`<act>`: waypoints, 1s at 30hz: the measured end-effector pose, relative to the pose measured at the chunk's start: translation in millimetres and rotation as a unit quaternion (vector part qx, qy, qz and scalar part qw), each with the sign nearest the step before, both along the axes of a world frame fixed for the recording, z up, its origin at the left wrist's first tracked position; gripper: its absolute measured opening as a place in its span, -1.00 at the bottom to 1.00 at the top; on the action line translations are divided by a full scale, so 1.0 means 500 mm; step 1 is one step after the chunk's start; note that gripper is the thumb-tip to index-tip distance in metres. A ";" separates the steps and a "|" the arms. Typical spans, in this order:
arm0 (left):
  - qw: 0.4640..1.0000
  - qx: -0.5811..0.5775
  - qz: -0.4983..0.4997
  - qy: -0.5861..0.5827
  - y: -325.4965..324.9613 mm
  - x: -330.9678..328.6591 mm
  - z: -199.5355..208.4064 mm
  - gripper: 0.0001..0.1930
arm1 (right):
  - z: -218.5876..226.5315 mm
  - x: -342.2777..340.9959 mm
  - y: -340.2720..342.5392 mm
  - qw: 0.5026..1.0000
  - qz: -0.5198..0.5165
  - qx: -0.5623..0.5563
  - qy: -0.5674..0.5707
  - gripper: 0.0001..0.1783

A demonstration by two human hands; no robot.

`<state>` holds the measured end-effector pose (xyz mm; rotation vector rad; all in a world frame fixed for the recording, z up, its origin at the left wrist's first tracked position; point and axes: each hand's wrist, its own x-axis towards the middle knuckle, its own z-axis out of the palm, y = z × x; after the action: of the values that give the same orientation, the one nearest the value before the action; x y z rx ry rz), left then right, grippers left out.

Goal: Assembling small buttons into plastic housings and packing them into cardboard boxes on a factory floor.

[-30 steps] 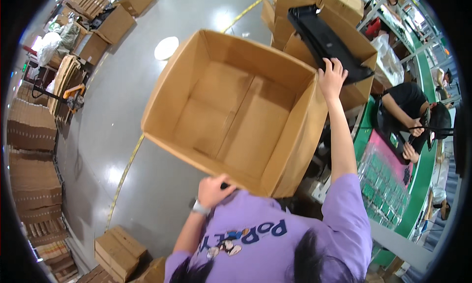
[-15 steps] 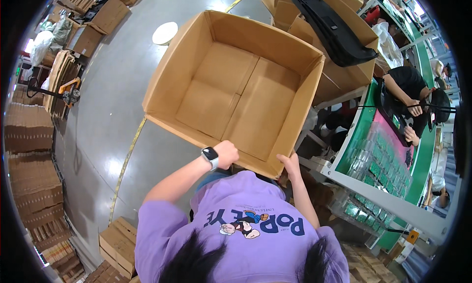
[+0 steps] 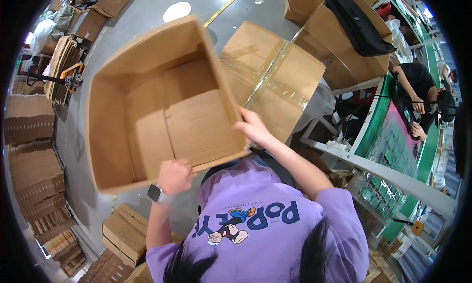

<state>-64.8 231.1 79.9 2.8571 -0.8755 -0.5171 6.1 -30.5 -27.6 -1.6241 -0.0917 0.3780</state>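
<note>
I hold up a big open cardboard box (image 3: 191, 113), its hollow inside facing me and a seam running along its bottom. My left hand (image 3: 175, 176), with a watch (image 3: 155, 193) on the wrist, is closed over the near rim. On the right side my right hand (image 3: 253, 127) grips the rim close to the near corner. Behind and to the right of the open box stands a second cardboard box (image 3: 290, 69), its top sealed with clear tape. The held box covers part of that taped one.
At far right a person (image 3: 413, 93) works at a green bench (image 3: 371, 118) with trays of green boards. A long black part (image 3: 354, 25) lies on an open carton (image 3: 334, 52). A pallet jack (image 3: 73, 80) and cardboard stacks (image 3: 34, 160) line the left; a white round object (image 3: 177, 11) is ahead.
The open box has swung left and turned, both hands still on its rim. The taped box it hid has come into view. My right hand has moved left and farther up.
</note>
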 end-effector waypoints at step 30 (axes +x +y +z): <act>0.790 -0.245 0.287 0.484 -0.129 0.238 -0.714 -0.77 | -0.289 -0.647 -0.256 0.821 -0.480 -0.284 0.123 -0.88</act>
<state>54.3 166.5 -277.1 1.7950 0.0655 -1.2393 -317.3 -158.3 -172.1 -1.9468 1.1053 -0.2101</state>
